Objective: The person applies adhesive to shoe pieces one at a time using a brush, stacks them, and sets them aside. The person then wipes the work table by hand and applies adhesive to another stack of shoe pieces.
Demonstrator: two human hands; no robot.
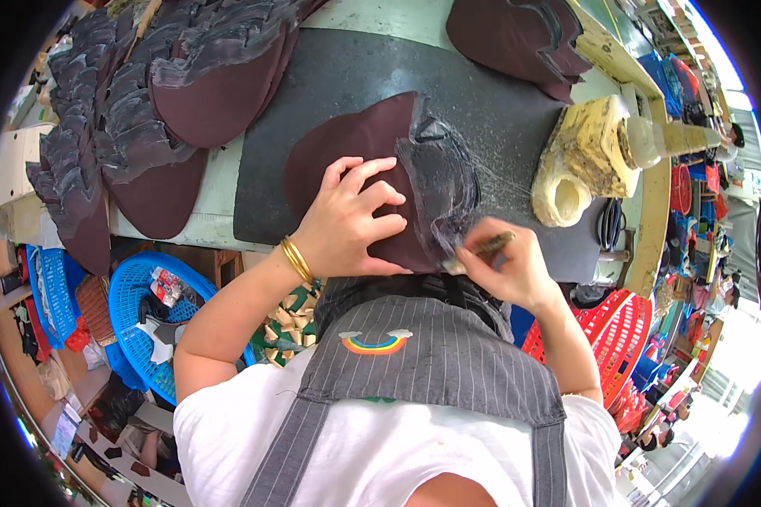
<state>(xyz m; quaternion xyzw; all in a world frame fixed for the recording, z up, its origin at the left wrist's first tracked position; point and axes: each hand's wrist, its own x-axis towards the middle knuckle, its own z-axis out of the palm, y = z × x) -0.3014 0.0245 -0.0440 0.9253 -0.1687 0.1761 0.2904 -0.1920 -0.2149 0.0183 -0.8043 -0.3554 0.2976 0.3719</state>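
Observation:
A dark brown leather piece with a rounded left end lies on the black mat in front of me. Its right edge carries a wide grey, wet-looking smear. My left hand presses on the piece with its fingers spread and holds nothing. At the near end of the smear, my right hand grips a short brush with a stained handle. The brush's pale tip is low, close to the leather's near right edge, and partly hidden by my fingers.
A glue-crusted yellowish pot stands right of the black mat. Overlapping smeared brown pieces cover the left side; more lie at the far right. A blue basket and a red basket flank me below the table.

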